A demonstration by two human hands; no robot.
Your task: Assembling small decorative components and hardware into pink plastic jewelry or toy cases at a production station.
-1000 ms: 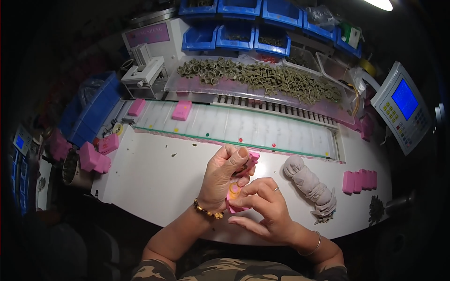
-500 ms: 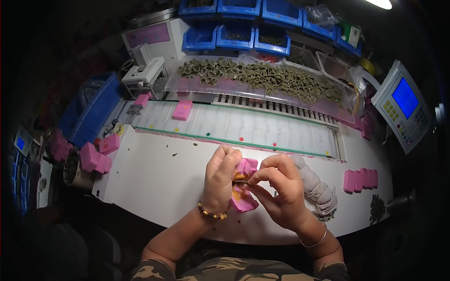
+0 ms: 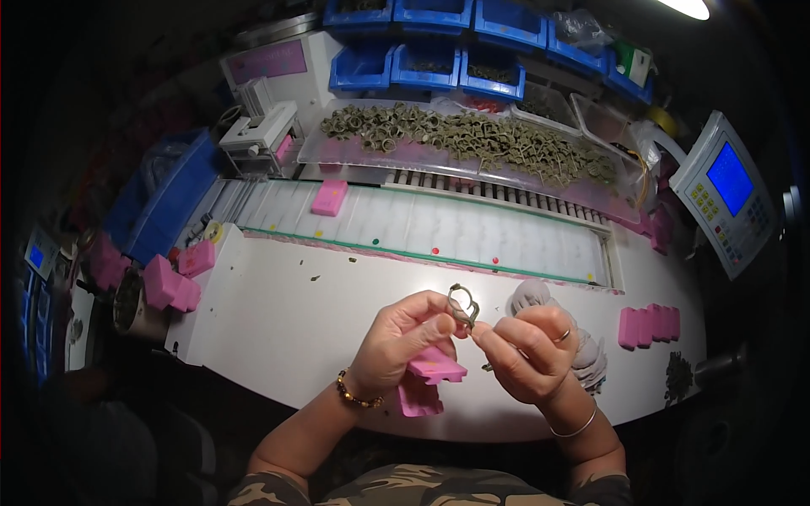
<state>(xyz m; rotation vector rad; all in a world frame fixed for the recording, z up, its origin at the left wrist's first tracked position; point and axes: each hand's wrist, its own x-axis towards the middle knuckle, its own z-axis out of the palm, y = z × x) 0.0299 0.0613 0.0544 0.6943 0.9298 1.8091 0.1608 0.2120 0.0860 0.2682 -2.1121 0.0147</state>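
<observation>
My left hand [image 3: 405, 337] is closed on a pink rubber mould [image 3: 434, 365], which hangs open in two flaps below my fingers. A dark green ring [image 3: 463, 309] with a thin open band stands up between my two hands. Thumb and forefinger of my right hand [image 3: 530, 350] pinch the ring's lower end, while the left fingertips are close against its near side; whether they grip it too, I cannot tell. Just beyond the right hand lies a rolled pale cloth or glove [image 3: 533, 294], partly hidden by that hand.
A clear tray [image 3: 312, 156] heaped with green rings spans the back, above a roller conveyor [image 3: 506, 198] and a white slatted track [image 3: 405, 223] bearing a pink mould [image 3: 329, 198]. Blue bins [image 3: 426, 67] stand behind. At right are pink blocks [image 3: 648, 325], green scraps [image 3: 679, 376] and a control panel [image 3: 727, 190].
The ring has come out of the mould and is now held up in my right fingers. The mould has dropped lower in my left hand. On the track, the far-left pink block has moved into the white machine.
</observation>
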